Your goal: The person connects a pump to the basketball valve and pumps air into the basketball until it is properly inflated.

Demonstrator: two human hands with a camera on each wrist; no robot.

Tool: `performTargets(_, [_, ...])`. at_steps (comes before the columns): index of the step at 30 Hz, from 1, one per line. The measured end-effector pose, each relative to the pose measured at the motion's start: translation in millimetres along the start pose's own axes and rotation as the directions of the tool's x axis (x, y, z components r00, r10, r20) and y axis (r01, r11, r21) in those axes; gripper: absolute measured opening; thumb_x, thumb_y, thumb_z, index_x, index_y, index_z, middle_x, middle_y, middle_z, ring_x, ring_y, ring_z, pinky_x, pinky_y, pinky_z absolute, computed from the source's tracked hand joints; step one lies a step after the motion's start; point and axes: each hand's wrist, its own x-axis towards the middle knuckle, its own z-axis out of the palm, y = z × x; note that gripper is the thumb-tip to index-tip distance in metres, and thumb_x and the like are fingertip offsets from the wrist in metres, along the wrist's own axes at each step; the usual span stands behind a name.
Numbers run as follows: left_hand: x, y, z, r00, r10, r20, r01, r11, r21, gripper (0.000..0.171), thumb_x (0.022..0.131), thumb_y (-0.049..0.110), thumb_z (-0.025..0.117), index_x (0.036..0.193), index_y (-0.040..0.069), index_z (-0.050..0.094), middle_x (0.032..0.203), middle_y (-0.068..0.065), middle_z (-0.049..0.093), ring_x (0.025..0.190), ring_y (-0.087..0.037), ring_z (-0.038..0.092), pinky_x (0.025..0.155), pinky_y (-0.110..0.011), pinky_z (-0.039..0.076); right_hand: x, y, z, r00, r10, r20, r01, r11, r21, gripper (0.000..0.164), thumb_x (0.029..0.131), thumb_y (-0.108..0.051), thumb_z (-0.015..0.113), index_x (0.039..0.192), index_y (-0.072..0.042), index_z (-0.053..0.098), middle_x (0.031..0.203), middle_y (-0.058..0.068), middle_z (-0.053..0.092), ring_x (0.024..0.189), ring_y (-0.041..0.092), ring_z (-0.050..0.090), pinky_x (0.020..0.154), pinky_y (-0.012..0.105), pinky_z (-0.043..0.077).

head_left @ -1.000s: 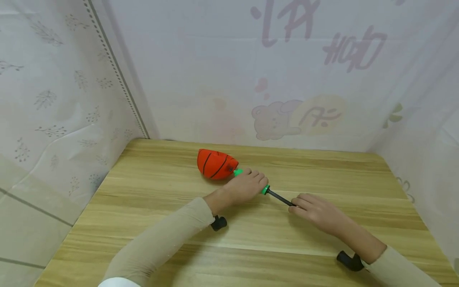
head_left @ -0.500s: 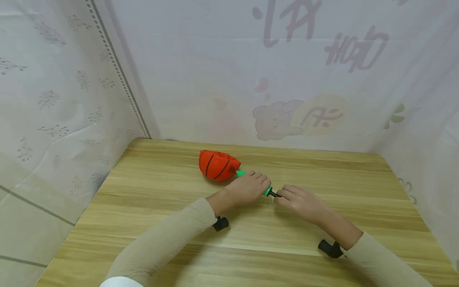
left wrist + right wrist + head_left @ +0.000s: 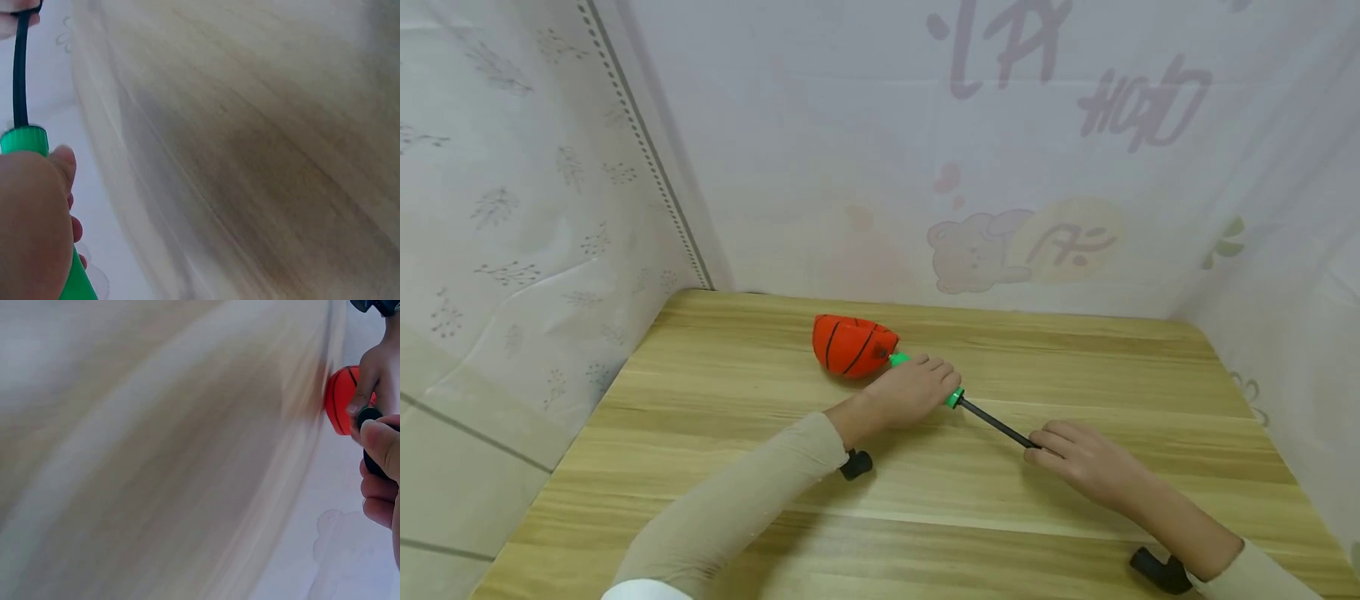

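A partly deflated orange-red toy basketball (image 3: 852, 348) with black lines lies toward the back of the table, its upper side dented in. Attached at its right end is a green hand pump (image 3: 26, 140), most of whose barrel is covered by my left hand (image 3: 913, 392), which grips it. The pump's dark rod (image 3: 998, 423) extends a long way out of the barrel, down to the right. My right hand (image 3: 1086, 462) holds the black handle (image 3: 373, 464) at the rod's end, fingers and thumb curled round it.
The wood-grain table (image 3: 925, 533) runs back to a pale printed cloth (image 3: 820, 167). Dark wrist-camera mounts (image 3: 1161, 571) stick out under both forearms, close above the tabletop.
My right hand first pushes the handle in toward the barrel, then draws it back out down to the right, beyond where it was. The left hand and the ball barely shift.
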Motion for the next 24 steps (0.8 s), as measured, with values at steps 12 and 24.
performTargets(12, [2.4, 3.6, -0.1, 1.000, -0.004, -0.014, 0.004, 0.999, 0.036, 0.014, 0.109, 0.020, 0.046, 0.118, 0.012, 0.053, 0.106, 0.003, 0.055, 0.097, -0.013, 0.050, 0.085, -0.025, 0.042, 18, 6, 7, 0.999, 0.001, 0.044, 0.000, 1.000, -0.007, 0.045, 0.113, -0.014, 0.026, 0.099, -0.009, 0.068, 0.097, 0.002, 0.066, 0.084, 0.015, 0.059, 0.070, 0.026, 0.053])
performTargets(24, [1.9, 2.4, -3.1, 1.000, -0.009, -0.019, 0.010, 0.998, 0.065, 0.014, 0.109, 0.020, 0.045, 0.118, 0.013, 0.053, 0.104, 0.004, 0.054, 0.094, -0.012, 0.049, 0.084, -0.024, 0.042, 57, 24, 35, 0.999, -0.050, 0.015, 0.051, 0.997, -0.059, 0.047, 0.113, -0.012, 0.022, 0.096, -0.007, 0.066, 0.092, 0.003, 0.065, 0.078, 0.015, 0.057, 0.067, 0.024, 0.051])
